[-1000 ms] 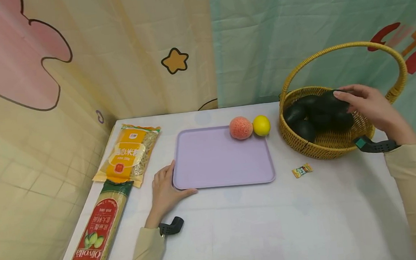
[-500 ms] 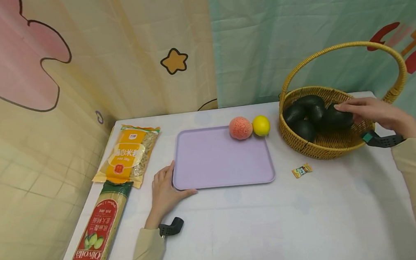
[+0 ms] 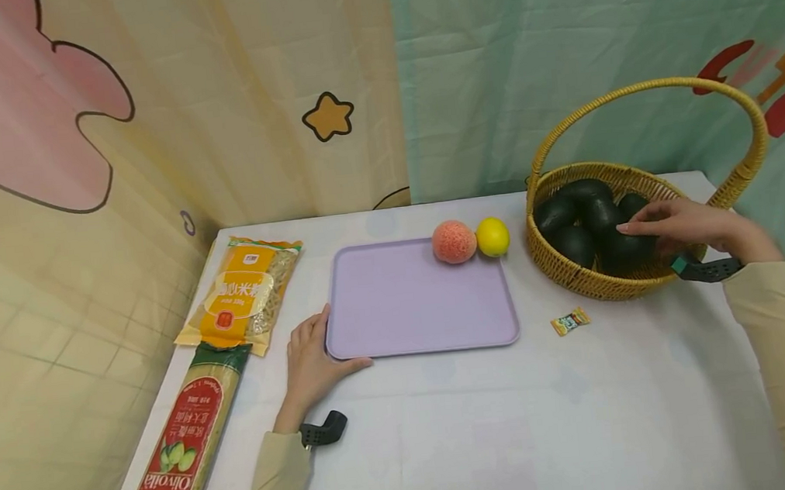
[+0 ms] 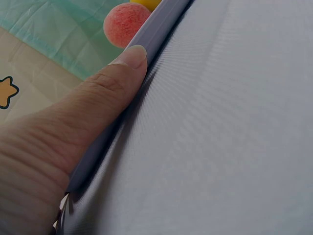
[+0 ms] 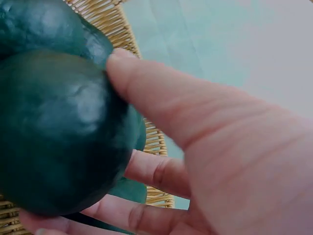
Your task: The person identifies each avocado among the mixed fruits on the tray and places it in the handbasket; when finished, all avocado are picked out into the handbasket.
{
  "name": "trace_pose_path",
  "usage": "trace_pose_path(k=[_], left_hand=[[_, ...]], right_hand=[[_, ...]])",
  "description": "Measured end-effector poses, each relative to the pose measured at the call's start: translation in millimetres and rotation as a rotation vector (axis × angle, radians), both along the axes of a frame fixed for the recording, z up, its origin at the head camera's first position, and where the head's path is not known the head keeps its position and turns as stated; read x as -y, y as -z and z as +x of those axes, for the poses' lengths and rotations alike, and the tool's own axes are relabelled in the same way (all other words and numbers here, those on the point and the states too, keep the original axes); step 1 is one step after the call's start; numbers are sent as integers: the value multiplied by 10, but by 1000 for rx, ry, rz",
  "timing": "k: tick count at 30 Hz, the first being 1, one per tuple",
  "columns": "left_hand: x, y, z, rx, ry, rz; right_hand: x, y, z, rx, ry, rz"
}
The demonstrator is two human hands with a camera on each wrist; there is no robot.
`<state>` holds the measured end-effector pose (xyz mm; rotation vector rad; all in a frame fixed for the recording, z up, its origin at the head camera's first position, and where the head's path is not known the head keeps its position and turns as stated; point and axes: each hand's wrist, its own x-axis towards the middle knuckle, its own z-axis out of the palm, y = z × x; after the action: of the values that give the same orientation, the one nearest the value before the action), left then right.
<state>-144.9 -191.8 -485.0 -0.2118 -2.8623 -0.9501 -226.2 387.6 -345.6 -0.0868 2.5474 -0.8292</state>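
Observation:
My right hand (image 3: 695,225) reaches into the wicker basket (image 3: 581,283) at the right and grips a dark green avocado (image 5: 54,142). In the right wrist view the thumb lies along its side and the fingers curl beneath it. Several other avocados (image 3: 573,247) sit close around it in the basket. At the near left corner of the lilac tray (image 3: 412,305), my left hand (image 3: 315,364) rests with its thumb stretched along the front rim and its fingers by the left side. A pink peach (image 3: 454,242) overlaps the tray's back right, beside a yellow lemon (image 3: 493,237).
A small wrapped candy (image 3: 570,322) lies in front of the basket. On the left are an orange grain bag (image 3: 239,293) and a long spaghetti pack (image 3: 189,442). The basket's tall handle (image 3: 645,87) arches over it, and a curtain (image 3: 476,74) hangs behind the table.
My right hand has moved the gripped avocado toward the front of the basket, slightly leftward. Another avocado now shows behind it. The left hand stays in place at the tray corner.

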Motion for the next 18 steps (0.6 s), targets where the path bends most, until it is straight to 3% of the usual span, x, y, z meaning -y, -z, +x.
trace_pose_path(k=[7,18], left_hand=[[1,17,-2,-57,5,11],[-6,-12,1,15,-3,-8]], right_hand=[[20,1,11,-13,11,-17],[-14,-5,-3,-18,58,-3]])
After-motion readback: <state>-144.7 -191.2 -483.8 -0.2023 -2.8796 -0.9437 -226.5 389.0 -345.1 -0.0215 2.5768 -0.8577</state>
